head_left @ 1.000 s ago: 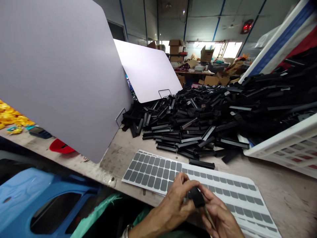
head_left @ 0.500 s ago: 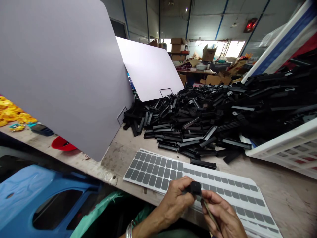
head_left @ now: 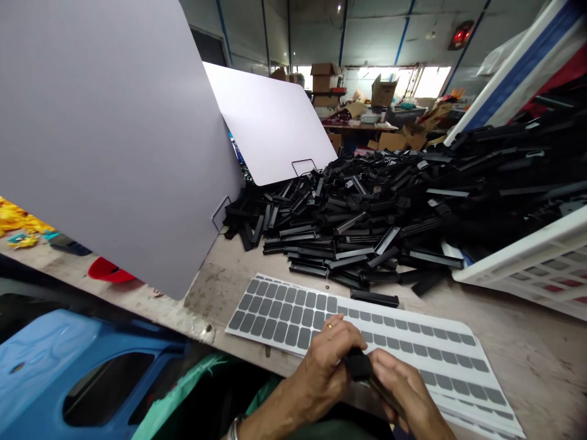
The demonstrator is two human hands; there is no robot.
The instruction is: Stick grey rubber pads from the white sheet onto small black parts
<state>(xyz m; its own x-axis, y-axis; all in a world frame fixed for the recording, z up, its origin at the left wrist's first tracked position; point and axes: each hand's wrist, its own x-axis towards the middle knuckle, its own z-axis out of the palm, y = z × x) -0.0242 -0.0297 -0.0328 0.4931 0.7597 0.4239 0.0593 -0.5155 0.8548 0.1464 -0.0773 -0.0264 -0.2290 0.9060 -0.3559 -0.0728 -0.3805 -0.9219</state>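
A black plastic piece (head_left: 359,365) with a squarish end faces me just above the table's near edge. My left hand (head_left: 326,360), with a ring and a bangle, has its fingers closed around the piece. Against its other side, my right hand (head_left: 406,388) is closed on a thin, dull brownish strip (head_left: 386,394), whose kind I cannot make out. Most of both items is hidden by the fingers. Beneath and beyond the hands lie sheets of grey stickers (head_left: 287,311), larger ones on the left and smaller ones on the right.
Long black plastic pieces (head_left: 348,226) are heaped across the back of the table. A white crate (head_left: 527,250) bounds the right side. Large pale panels (head_left: 123,134) stand on the left, near a red object (head_left: 110,270). A blue plastic stool (head_left: 59,342) stands below left.
The black piece has tilted and dropped slightly in my hands. My left fingers have shifted up and over it, and my right hand has come closer against it. The view has turned slightly.
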